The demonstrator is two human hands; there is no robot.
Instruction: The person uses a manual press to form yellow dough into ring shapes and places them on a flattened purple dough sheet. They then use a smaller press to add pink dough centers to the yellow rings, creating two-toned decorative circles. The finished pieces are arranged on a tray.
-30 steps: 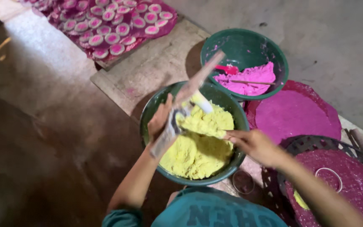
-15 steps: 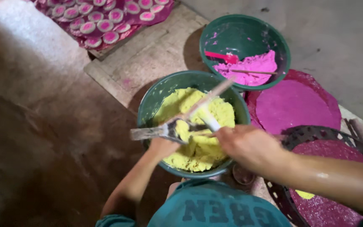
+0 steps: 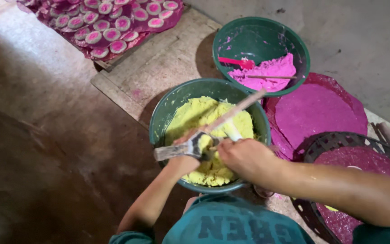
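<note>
Centre frame: round green plastic basin [image 3: 159,122] filled with yellow dough [image 3: 195,122]. Left hand [image 3: 183,158] clenched around a flat metal scraper [image 3: 177,150] above the dough. Right hand [image 3: 244,158] grips a thin wooden stick [image 3: 240,107] angled across it. Upper right: second green basin [image 3: 294,49] containing pink dough [image 3: 267,72].

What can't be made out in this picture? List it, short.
- Head view: the left hand grips a flat tool; motion blur hides what kind it is.
- Right hand: its fingers are turned away, so the grip on the stick is hidden.
- Yellow dough: the hands cover its middle.
- Bowl: its near rim is hidden by the shirt.
- Basket: cut off by the right edge and crossed by the forearm.
</note>
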